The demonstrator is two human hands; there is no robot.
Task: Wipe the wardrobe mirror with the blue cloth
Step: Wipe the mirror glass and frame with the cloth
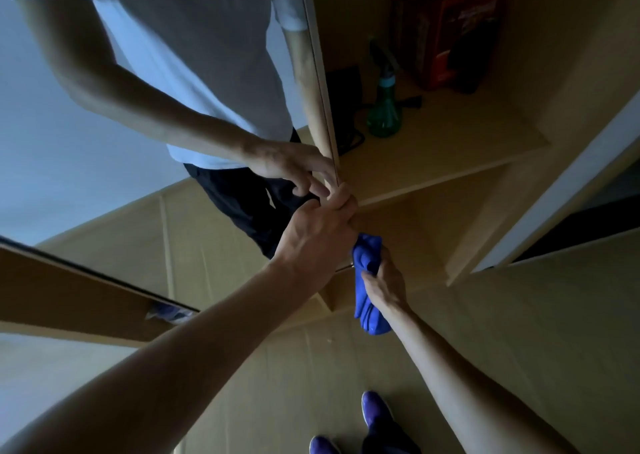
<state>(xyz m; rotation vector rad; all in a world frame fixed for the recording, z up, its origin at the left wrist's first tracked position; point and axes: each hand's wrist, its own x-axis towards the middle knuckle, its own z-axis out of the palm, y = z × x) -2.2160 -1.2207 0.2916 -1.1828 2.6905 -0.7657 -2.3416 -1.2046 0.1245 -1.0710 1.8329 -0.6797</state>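
The wardrobe mirror (52, 176) fills the left side. The left hand (317, 234) has its grip curled round the mirror's edge. Just right of it and lower, the right hand (386, 282) holds the bunched blue cloth (365, 301) in its grip. Farther right, a green spray bottle (383, 111) stands on a shelf (450, 142)

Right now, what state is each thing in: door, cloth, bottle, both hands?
Mirror door: open.
Left hand: grips the door's edge, fingers curled round it.
Right hand: grips the cloth.
Cloth: bunched, hanging from the hand, beside the door, not on the glass.
Spray bottle: upright on the shelf.
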